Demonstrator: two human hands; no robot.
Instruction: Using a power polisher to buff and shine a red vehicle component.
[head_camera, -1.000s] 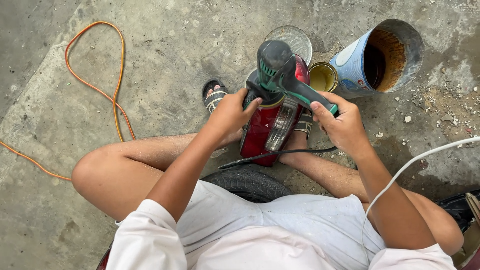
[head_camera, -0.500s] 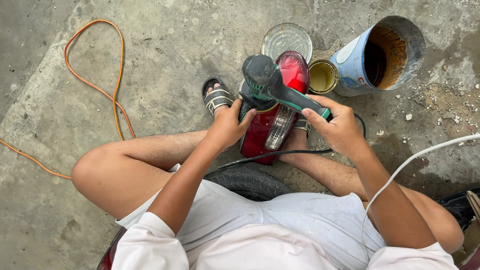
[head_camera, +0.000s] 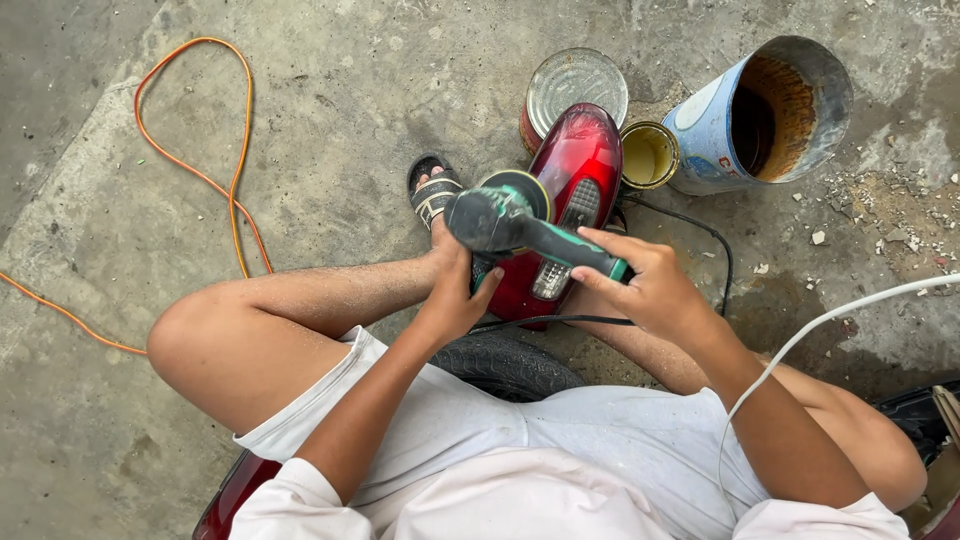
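A green and black power polisher (head_camera: 505, 222) lies tilted across a glossy red motorcycle body panel (head_camera: 577, 170) that stands between my legs. My right hand (head_camera: 645, 288) is wrapped around the polisher's green handle. My left hand (head_camera: 455, 295) holds the tool's head from below, by the round pad. The polisher's black cord (head_camera: 690, 225) loops off to the right behind the panel. I sit on a black tyre (head_camera: 510, 365) with my knees spread and a sandalled foot (head_camera: 433, 195) beside the panel.
A shiny round tin (head_camera: 573, 85), a small open yellow-lined can (head_camera: 648, 155) and a big rusty blue can on its side (head_camera: 765, 115) stand behind the panel. An orange cable (head_camera: 200, 170) loops at left. A white cable (head_camera: 820, 325) crosses at right. Rubble (head_camera: 900, 220) lies on the concrete.
The polisher has swung down and left, from standing over the panel's top to lying tilted across its lower part. My left hand moved under its head; the panel's top is now uncovered.
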